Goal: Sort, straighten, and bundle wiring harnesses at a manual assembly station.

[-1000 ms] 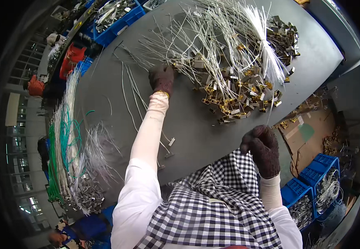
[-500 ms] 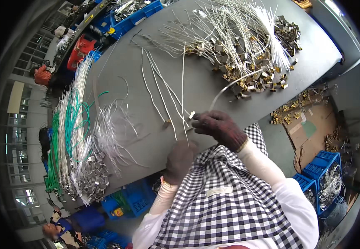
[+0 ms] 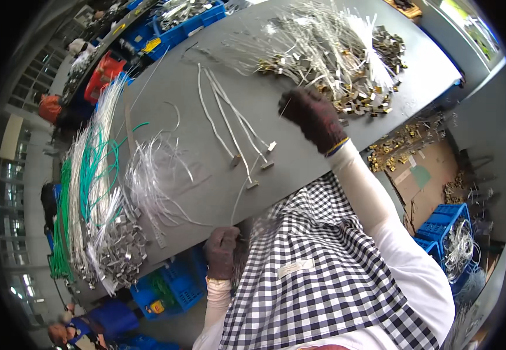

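Around the centre of the frame, four slender white wires with small metal end blocks (image 3: 228, 122) lie on the smooth grey table (image 3: 299, 172); their upper ends sit close together, so a sideways brush could tangle them. At lower centre, the left hand (image 3: 222, 251), dark-maroon-gloved, is curled where one thin pale strand (image 3: 237, 201) reaches it; I cannot tell whether it grips. The right hand (image 3: 313, 116), likewise gloved, upper centre, has bent fingers, any hold unclear; it could snag the tangled silvery-wire-and-brassy-clip heap (image 3: 337, 64), too interlocked to count.
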{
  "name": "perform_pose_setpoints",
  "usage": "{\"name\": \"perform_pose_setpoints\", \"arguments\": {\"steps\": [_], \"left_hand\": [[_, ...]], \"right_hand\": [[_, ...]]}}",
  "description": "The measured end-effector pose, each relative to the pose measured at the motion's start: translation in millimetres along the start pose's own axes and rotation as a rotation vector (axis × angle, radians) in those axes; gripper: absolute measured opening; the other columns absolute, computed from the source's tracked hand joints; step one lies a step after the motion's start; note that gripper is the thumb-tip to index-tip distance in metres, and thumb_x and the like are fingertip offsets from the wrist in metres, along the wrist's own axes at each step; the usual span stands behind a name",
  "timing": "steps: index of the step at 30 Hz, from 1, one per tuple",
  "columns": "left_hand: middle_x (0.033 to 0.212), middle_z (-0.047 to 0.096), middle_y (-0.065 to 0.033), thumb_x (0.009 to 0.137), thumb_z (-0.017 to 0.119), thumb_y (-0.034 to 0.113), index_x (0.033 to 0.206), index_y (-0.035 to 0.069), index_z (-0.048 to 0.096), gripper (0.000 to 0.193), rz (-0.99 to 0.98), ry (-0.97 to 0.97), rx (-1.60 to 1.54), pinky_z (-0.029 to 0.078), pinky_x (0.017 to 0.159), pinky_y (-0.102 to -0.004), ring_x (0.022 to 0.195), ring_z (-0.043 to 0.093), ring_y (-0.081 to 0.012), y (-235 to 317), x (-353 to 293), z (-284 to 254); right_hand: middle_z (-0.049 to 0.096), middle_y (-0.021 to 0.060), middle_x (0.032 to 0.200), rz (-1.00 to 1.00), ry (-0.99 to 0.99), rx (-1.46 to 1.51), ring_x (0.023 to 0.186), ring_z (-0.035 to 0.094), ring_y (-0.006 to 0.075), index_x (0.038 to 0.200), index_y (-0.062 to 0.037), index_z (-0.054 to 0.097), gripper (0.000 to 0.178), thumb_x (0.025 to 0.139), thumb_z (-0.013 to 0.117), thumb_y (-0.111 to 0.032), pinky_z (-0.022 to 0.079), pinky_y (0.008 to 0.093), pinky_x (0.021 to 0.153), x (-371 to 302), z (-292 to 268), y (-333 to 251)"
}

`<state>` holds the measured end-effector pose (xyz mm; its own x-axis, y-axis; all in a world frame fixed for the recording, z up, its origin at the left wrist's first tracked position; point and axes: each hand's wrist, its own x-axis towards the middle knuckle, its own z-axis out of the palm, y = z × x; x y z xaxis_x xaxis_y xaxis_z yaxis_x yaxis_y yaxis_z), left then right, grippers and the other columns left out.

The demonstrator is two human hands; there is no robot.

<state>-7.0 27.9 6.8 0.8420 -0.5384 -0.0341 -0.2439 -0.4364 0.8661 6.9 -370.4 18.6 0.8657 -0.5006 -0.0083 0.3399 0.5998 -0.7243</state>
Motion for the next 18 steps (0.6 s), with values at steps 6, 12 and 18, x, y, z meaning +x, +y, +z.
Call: {"name": "perform_pose_setpoints", "arguments": {"steps": [6,12,18], "left_hand": [[0.073,0.063,-0.0013,0.098,0.062,0.022,0.091,0.002,0.071,0.023,-0.139,-0.002,-0.082,0.041,0.057,-0.0257,0.061,0.051,-0.0087,-5.9,3.0,0.6],[0.076,0.065,-0.0008,0.096,0.062,0.016,0.093,0.001,0.071,0.018,-0.248,-0.049,-0.175,0.043,0.059,-0.0249,0.064,0.052,-0.0083,-11.6,16.4,3.2],[0.076,0.065,-0.0007,0.097,0.062,0.021,0.095,0.002,0.070,0.022,-0.248,-0.067,-0.165,0.042,0.058,-0.0245,0.064,0.052,-0.0076,-10.0,20.6,3.6]], "right_hand": [[0.067,0.0171,0.116,-0.266,0.193,0.014,0.107,0.068,0.0314,0.125,0.0012,0.056,0.032,0.101,0.061,-0.019,0.058,0.0455,0.094,33.4,-37.9,-72.1],[0.068,0.0172,0.109,-0.294,0.219,0.041,0.097,0.070,0.0307,0.121,0.0003,0.058,0.031,0.098,0.065,-0.019,0.061,0.0425,0.085,37.2,-53.9,-97.9],[0.069,0.0177,0.111,-0.258,0.196,-0.017,0.097,0.071,0.0305,0.121,0.0012,0.058,0.033,0.098,0.065,-0.022,0.062,0.0418,0.085,33.5,-63.5,-105.3]]}}
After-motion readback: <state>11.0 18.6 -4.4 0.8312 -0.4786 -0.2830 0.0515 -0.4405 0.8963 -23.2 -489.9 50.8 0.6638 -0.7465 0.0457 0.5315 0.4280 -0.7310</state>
